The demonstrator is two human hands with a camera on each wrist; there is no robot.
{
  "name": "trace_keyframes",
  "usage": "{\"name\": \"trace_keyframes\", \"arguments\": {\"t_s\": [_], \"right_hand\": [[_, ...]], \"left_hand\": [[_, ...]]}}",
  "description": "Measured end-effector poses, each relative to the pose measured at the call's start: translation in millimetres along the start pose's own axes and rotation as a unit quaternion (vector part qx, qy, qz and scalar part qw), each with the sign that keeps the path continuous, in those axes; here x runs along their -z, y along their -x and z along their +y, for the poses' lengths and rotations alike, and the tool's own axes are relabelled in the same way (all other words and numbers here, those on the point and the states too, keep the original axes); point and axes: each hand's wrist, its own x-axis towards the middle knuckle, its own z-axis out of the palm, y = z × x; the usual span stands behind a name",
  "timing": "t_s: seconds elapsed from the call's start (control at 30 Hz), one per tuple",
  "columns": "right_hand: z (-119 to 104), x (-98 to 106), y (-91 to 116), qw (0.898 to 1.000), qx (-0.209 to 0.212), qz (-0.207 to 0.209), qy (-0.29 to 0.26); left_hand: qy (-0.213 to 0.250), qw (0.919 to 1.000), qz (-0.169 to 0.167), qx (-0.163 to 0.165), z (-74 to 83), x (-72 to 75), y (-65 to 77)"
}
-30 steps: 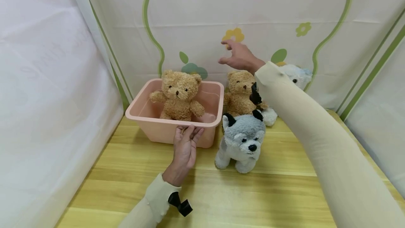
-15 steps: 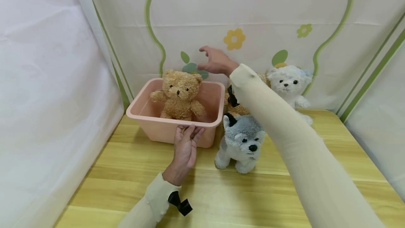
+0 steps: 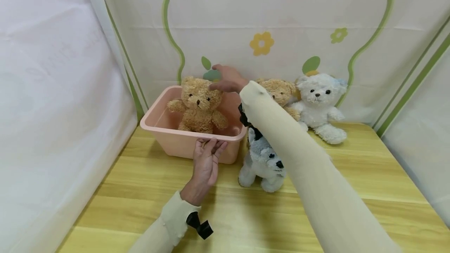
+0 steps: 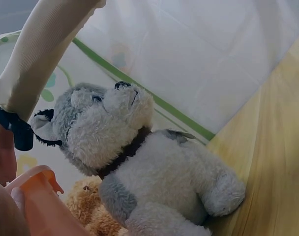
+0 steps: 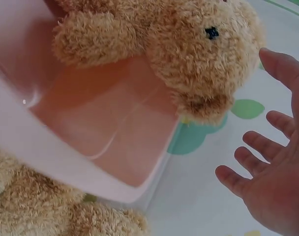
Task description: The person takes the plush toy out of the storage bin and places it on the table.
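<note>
A pink plastic bin (image 3: 158, 131) holds a seated tan teddy bear (image 3: 198, 106), whose head rises above the rim. My left hand (image 3: 205, 167) grips the front rim of the bin from below, fingertips right at the lip. Spread and holding nothing, my right hand (image 3: 228, 79) hangs just beside the bear's head; in the right wrist view its fingers (image 5: 260, 145) stretch out near the bear's ear. A grey and white plush husky (image 3: 261, 165) stands to the right of the bin, partly hidden behind my right sleeve.
A second tan teddy bear (image 3: 279, 91), half covered by my right sleeve, sits behind the husky. Beside it a white plush bear (image 3: 319, 98) leans near the back curtain (image 3: 299, 11). Everything stands on a wooden table (image 3: 379, 175).
My right hand has moved left and down, from above the second tan bear to beside the head of the bear in the bin. My left hand stays at the rim.
</note>
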Motion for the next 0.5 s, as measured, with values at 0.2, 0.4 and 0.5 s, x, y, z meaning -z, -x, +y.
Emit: {"name": "trace_keyframes", "arguments": {"t_s": [0.2, 0.4, 0.5], "right_hand": [[-2, -7, 0, 1.0, -0.011, -0.022, 0.014], [-5, -19, -3, 0.999, -0.012, -0.033, 0.027], [-9, -29, -4, 0.998, 0.005, -0.061, 0.034]], "left_hand": [[-0.009, 1.0, 0.001, 0.005, -4.5, -2.7, 0.1], [-0.006, 0.9999, 0.008, 0.006, -4.7, -4.1, -0.1], [-0.006, 0.9999, 0.014, 0.001, -4.0, -3.3, 0.1]]}}
